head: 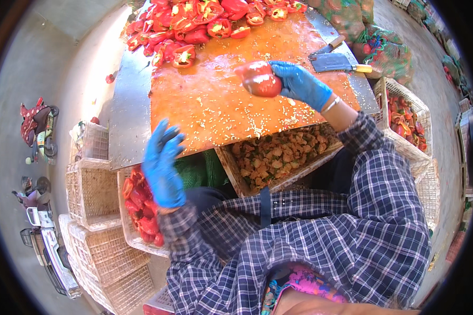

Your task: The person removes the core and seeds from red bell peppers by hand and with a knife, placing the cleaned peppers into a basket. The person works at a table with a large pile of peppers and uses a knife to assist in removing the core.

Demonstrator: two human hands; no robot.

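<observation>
Over the right part of the orange tabletop [216, 98], my right hand [301, 84], in a blue glove, grips a red bell pepper [260, 80]; the pepper is slightly blurred. My left hand [161, 165], also gloved in blue, is raised with fingers apart and nothing in it, above a white crate [124, 212] of red pepper pieces [140, 204]. Cut red peppers [197, 19] lie heaped at the table's far side. A cleaver [331, 62] and another wooden-handled knife [327, 46] rest at the right edge. Pale seeds dot the surface.
Below the table's near edge is a crate [230, 171] of pepper cores [280, 157]. Plastic crates [90, 193] stand stacked at left. Another crate [410, 145] of pepper pieces stands at right, near mesh sacks [386, 53]. Scooters [49, 236] are parked far left.
</observation>
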